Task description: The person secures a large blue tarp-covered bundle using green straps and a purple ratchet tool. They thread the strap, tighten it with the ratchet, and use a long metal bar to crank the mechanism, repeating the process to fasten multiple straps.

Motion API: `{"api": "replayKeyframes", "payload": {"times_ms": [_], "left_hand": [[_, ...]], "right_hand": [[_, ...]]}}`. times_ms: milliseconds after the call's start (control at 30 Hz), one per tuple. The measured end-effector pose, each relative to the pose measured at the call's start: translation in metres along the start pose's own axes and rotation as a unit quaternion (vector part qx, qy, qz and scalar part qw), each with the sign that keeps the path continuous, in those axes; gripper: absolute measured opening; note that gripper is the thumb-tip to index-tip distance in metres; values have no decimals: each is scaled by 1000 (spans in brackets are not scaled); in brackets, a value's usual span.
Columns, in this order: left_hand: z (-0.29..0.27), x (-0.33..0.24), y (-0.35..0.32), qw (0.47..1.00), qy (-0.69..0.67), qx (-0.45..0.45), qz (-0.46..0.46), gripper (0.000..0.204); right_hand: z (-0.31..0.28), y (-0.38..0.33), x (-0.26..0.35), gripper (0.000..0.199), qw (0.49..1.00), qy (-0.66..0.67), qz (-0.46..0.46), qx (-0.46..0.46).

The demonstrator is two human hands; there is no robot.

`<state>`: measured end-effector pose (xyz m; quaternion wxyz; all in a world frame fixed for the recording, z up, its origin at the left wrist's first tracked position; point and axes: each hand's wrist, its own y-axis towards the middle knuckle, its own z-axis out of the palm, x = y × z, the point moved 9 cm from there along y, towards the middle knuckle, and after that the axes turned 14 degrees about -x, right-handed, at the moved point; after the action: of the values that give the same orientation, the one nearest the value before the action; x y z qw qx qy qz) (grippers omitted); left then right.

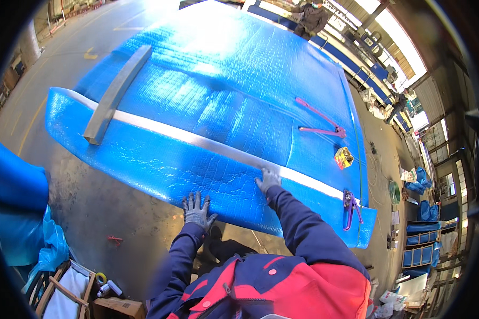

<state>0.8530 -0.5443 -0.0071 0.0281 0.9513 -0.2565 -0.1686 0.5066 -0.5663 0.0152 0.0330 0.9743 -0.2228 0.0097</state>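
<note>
A large glossy blue sheet (197, 165), wrinkled like bubble wrap, covers a broad flat stack in front of me. A white strip (191, 139) runs across it. My left hand (197, 211), in a grey glove, lies with fingers spread on the sheet's near edge. Farther in and to the right, my right hand (269, 181), also gloved, rests on the sheet beside the white strip, its fingers partly spread. Neither hand holds anything. Right of it lies a purple hand tool (349, 210) with long handles, next to a thin green strap (360, 159) over the stack.
A grey bar (117, 95) lies across the sheet at left. Farther right are a pink long-handled tool (324, 126) and a yellow roll (344, 158). A blue roll (16, 181) and a wooden frame (64, 290) stand left. People (311, 20) are in the background by machinery.
</note>
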Motion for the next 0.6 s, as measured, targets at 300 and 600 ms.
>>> {"api": "replayKeyframes", "payload": {"times_ms": [300,600], "left_hand": [[-10,0,-3,999,23,35,10,90],[-9,0,6,996,38,83,-23,88]], "right_hand": [[-8,-176,-39,43,867,472,154,-41],[53,-180,-108,38,857,455,239,36]]}}
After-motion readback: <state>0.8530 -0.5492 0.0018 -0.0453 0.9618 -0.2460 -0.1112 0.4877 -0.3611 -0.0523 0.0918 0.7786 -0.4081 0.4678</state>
